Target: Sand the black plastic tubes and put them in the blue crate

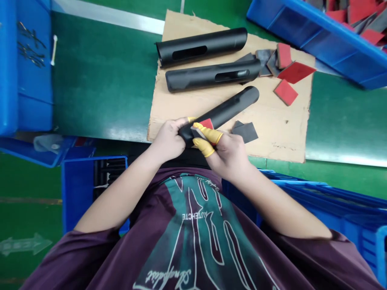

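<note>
The left hand (167, 139) is clamped round the near end of the black tube (223, 110), steadying it aslant over the cardboard sheet (284, 133). The right hand (229, 149) pinches a red-backed pad (207, 123) against it with yellow-capped fingers (208, 134). The tube's far tip has bare cardboard around it, two more tubes (202, 46) lying well beyond and spare pads (286, 92) off right.

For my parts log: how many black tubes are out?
3. The far tube lies at the top of the cardboard, the middle tube just nearer; the left hand grips the near tube, the right hand pinches a pad against it. The blue crate below may hide more.
</note>
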`<action>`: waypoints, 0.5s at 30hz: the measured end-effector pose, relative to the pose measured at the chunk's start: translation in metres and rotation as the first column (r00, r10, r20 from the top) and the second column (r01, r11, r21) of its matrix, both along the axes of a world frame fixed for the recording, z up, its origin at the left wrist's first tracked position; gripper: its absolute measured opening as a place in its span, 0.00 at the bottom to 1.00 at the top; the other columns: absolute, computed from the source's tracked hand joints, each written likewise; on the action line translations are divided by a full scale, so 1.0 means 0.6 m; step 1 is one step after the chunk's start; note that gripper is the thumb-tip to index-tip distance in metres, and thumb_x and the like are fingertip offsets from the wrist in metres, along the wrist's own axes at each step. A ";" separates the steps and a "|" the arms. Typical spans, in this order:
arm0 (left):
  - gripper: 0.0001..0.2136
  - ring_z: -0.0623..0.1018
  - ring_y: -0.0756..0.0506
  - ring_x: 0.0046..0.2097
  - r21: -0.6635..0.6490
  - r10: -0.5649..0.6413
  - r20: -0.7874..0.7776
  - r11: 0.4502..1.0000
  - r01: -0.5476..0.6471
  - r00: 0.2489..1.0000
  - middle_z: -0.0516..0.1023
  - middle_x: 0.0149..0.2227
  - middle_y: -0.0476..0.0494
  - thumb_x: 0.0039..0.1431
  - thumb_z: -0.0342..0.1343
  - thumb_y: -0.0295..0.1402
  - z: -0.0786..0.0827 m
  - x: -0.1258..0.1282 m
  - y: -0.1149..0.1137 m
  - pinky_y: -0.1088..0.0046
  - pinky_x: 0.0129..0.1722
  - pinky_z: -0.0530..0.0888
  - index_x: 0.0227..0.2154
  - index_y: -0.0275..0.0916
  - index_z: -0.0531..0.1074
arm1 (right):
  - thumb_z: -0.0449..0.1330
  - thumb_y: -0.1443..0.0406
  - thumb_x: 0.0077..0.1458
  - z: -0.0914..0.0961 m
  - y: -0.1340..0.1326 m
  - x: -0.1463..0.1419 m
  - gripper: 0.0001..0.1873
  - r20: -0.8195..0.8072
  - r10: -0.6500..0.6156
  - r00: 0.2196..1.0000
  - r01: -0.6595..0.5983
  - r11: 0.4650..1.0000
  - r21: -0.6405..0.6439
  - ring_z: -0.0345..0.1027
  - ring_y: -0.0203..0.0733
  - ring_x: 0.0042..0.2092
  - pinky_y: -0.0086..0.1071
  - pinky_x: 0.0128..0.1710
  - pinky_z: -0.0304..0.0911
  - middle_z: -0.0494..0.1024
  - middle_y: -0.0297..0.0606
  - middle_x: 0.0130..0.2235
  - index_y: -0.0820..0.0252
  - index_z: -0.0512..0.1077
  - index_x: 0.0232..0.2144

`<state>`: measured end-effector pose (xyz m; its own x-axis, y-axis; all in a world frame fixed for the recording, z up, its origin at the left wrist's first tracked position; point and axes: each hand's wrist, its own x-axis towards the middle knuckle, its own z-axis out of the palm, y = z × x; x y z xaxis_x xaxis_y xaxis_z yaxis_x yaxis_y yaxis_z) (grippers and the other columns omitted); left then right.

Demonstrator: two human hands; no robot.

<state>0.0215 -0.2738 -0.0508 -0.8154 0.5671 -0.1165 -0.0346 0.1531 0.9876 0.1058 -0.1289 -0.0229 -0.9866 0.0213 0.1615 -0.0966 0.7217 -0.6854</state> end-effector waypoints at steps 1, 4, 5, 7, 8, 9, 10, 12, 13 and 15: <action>0.11 0.76 0.50 0.31 0.000 -0.007 -0.003 1.000 0.007 1.000 0.74 0.22 0.54 0.41 0.49 0.20 -0.001 0.000 0.001 0.72 0.42 0.77 0.23 0.38 0.75 | 0.57 0.56 0.63 0.001 0.006 -0.002 0.19 0.003 0.005 1.000 -0.005 1.000 -0.023 0.81 0.46 0.36 0.36 0.38 0.77 0.86 0.41 0.38 0.58 0.81 0.48; 0.16 0.79 0.48 0.37 0.022 -0.031 -0.010 0.999 0.031 0.999 0.81 0.29 0.51 0.42 0.49 0.20 -0.008 0.000 0.003 0.71 0.45 0.77 0.31 0.35 0.79 | 0.59 0.57 0.61 -0.002 0.018 -0.009 0.19 -0.028 -0.058 0.998 0.056 0.997 -0.047 0.82 0.47 0.39 0.38 0.41 0.78 0.86 0.41 0.42 0.59 0.80 0.49; 0.17 0.80 0.47 0.38 0.031 -0.038 -0.015 0.999 0.038 0.999 0.82 0.31 0.50 0.42 0.48 0.20 -0.009 0.000 0.003 0.71 0.45 0.77 0.33 0.35 0.79 | 0.60 0.56 0.60 -0.003 0.017 -0.010 0.20 -0.037 -0.090 0.995 0.089 0.995 -0.038 0.82 0.48 0.40 0.40 0.43 0.79 0.86 0.41 0.43 0.59 0.80 0.49; 0.21 0.81 0.47 0.40 0.033 -0.049 -0.026 0.998 0.050 0.998 0.83 0.32 0.50 0.40 0.47 0.19 -0.011 -0.001 0.003 0.71 0.46 0.78 0.34 0.36 0.80 | 0.63 0.54 0.57 -0.006 0.011 -0.009 0.20 -0.042 -0.152 0.988 0.151 0.988 -0.017 0.82 0.51 0.42 0.43 0.46 0.78 0.86 0.40 0.43 0.57 0.81 0.48; 0.22 0.81 0.46 0.41 0.025 -0.051 -0.028 0.998 0.051 0.998 0.83 0.32 0.51 0.39 0.46 0.19 -0.012 -0.001 0.003 0.71 0.45 0.78 0.34 0.36 0.80 | 0.65 0.53 0.56 -0.007 0.007 -0.009 0.21 -0.037 -0.178 0.983 0.178 0.984 -0.010 0.82 0.52 0.44 0.45 0.47 0.78 0.86 0.40 0.43 0.56 0.81 0.48; 0.22 0.81 0.46 0.41 0.017 -0.049 -0.027 0.999 0.049 0.998 0.83 0.32 0.51 0.38 0.46 0.18 -0.012 -0.001 0.002 0.71 0.45 0.78 0.34 0.36 0.80 | 0.66 0.53 0.55 -0.008 0.004 -0.008 0.21 -0.033 -0.198 0.980 0.198 0.980 -0.008 0.81 0.53 0.44 0.46 0.48 0.78 0.86 0.40 0.42 0.55 0.81 0.48; 0.22 0.81 0.47 0.41 0.010 -0.046 -0.026 0.999 0.047 0.999 0.83 0.32 0.52 0.38 0.45 0.18 -0.012 -0.001 0.002 0.72 0.45 0.78 0.34 0.36 0.80 | 0.66 0.53 0.55 -0.008 0.002 -0.008 0.21 -0.032 -0.211 0.977 0.211 0.977 -0.011 0.81 0.53 0.45 0.47 0.49 0.78 0.86 0.40 0.42 0.55 0.81 0.47; 0.22 0.81 0.47 0.40 0.008 -0.038 -0.030 0.999 0.038 0.999 0.84 0.33 0.51 0.38 0.46 0.18 -0.011 -0.001 0.002 0.72 0.46 0.78 0.33 0.36 0.80 | 0.64 0.54 0.57 -0.009 -0.001 -0.007 0.19 -0.033 -0.207 0.978 0.206 0.978 -0.025 0.82 0.52 0.43 0.47 0.49 0.78 0.86 0.40 0.40 0.56 0.81 0.48; 0.21 0.81 0.47 0.40 0.010 -0.035 -0.034 0.999 0.035 0.999 0.84 0.34 0.51 0.39 0.46 0.18 -0.011 -0.001 0.003 0.72 0.47 0.78 0.33 0.35 0.80 | 0.63 0.55 0.58 -0.009 -0.001 -0.007 0.19 -0.034 -0.199 0.979 0.198 0.980 -0.032 0.82 0.52 0.43 0.47 0.49 0.78 0.86 0.40 0.39 0.56 0.81 0.48; 0.20 0.81 0.47 0.41 0.008 -0.039 -0.034 0.999 0.039 0.999 0.84 0.36 0.50 0.41 0.47 0.18 -0.010 0.000 0.004 0.71 0.49 0.77 0.34 0.35 0.80 | 0.62 0.56 0.58 -0.007 -0.003 -0.006 0.19 -0.038 -0.188 0.981 0.187 0.982 -0.034 0.82 0.51 0.42 0.46 0.48 0.78 0.86 0.40 0.39 0.57 0.81 0.48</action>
